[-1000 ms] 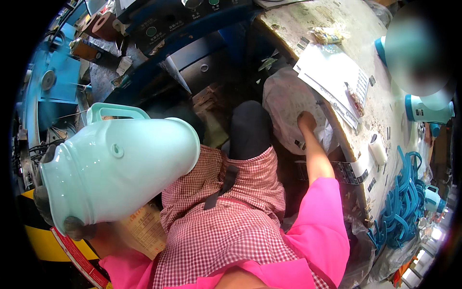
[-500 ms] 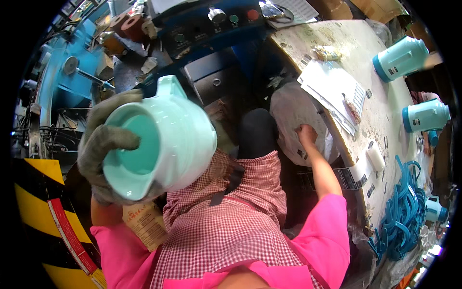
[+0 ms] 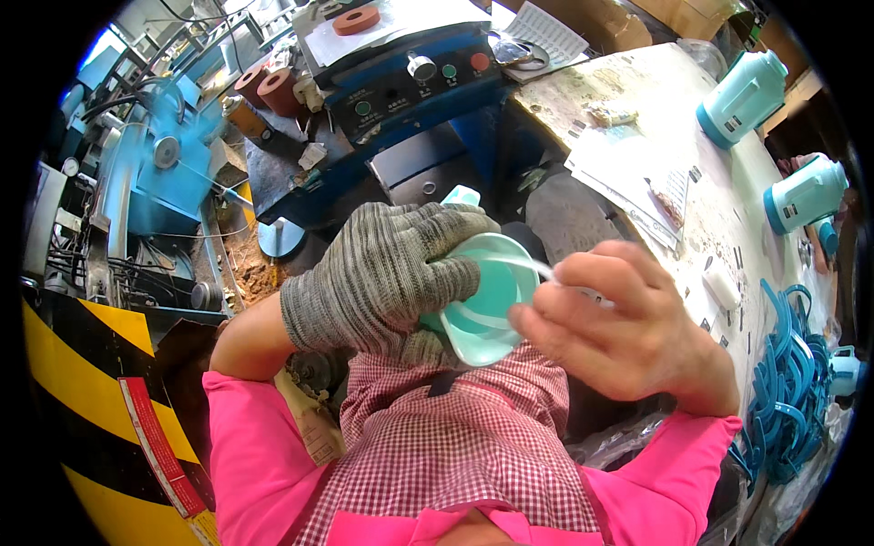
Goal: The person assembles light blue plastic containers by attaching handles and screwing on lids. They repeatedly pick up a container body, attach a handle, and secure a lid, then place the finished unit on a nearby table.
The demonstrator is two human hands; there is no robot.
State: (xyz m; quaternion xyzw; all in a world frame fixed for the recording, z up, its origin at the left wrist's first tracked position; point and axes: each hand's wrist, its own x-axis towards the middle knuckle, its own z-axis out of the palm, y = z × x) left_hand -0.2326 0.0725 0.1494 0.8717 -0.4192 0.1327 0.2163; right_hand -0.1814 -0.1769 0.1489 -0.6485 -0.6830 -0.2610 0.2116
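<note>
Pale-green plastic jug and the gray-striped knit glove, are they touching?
Touching. Head view: the glove grips the jug, one finger hooked over its rim.

Gloved left hand [image 3: 387, 280] grips a mint jug [image 3: 489, 348] — bare right hand [image 3: 628, 328] holds a white band [image 3: 541, 267].

bright tabletop [image 3: 715, 196], washed-out papers [image 3: 619, 182], black fisheye rim

The gloved left hand [image 3: 378, 282] hides most of the outside of the mint-green jug [image 3: 482, 346]. Fingers of the right hand [image 3: 624, 318], slightly blurred, cover part of a thin white strip [image 3: 526, 262]. Blur smears the blue machine part [image 3: 168, 196]; the print on the papers [image 3: 621, 177] is illegible.
</note>
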